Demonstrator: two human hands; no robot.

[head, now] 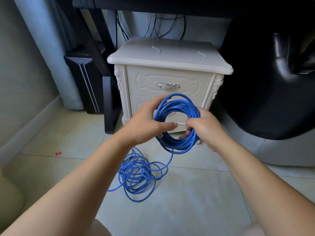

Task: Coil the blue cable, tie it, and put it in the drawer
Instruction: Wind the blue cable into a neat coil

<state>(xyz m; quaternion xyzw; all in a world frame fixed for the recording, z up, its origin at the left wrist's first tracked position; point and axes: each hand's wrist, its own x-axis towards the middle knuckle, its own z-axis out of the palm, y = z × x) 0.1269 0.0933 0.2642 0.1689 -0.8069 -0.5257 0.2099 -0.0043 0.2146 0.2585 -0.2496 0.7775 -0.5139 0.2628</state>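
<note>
I see the blue cable (176, 105) partly wound into a ring, held upright in front of the white nightstand (168, 55), below its closed top drawer (167, 77). The right hand (205, 129) grips the ring at 4 o'clock, fingers curled through it. The left hand (146, 123) holds the 9 o'clock side, fingers behind the strands, thumb straight across the opening. From 6 o'clock a strand drops to a loose tangle (136, 172) on the tiled floor (196, 193).
</note>
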